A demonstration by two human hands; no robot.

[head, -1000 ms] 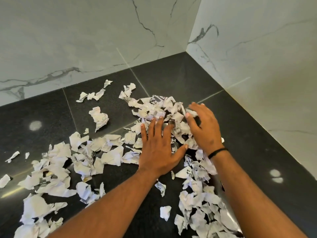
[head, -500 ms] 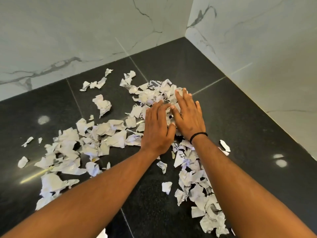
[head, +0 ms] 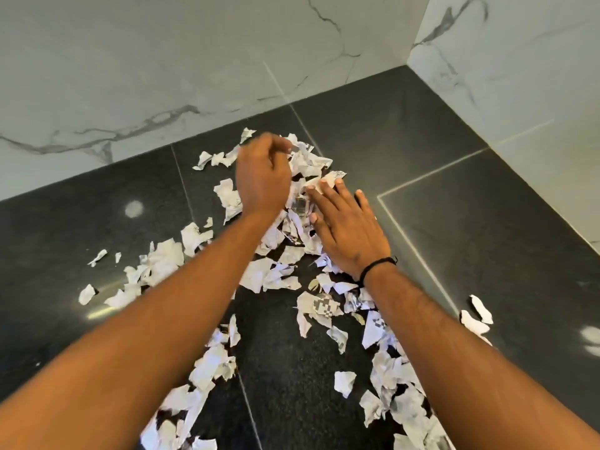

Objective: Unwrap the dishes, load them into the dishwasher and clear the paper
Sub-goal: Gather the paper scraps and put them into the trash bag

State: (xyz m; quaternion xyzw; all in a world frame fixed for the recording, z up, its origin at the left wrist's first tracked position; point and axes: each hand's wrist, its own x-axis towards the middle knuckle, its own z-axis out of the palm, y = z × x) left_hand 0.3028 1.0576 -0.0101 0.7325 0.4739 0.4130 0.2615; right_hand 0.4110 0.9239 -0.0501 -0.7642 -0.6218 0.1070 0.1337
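Left hand point(head: 263, 180), fingers curled downward over the far end of the paper scraps point(head: 305, 219); whether it pinches any cannot be told, the fingertips being blurred. Right hand point(head: 345, 228), fingers straight and slightly spread, lies flat on the heap just beside the left. A black band point(head: 378, 266) circles the right wrist. The scraps, torn and crumpled, lie scattered over the dark tiled floor point(head: 487, 222) from the hands toward the viewer, near the corner of two marble walls point(head: 162, 60). Judged light, limp and prone to scatter: best raked together with flat palms, then scooped from beneath at the heap's edges. No dishes are visible.
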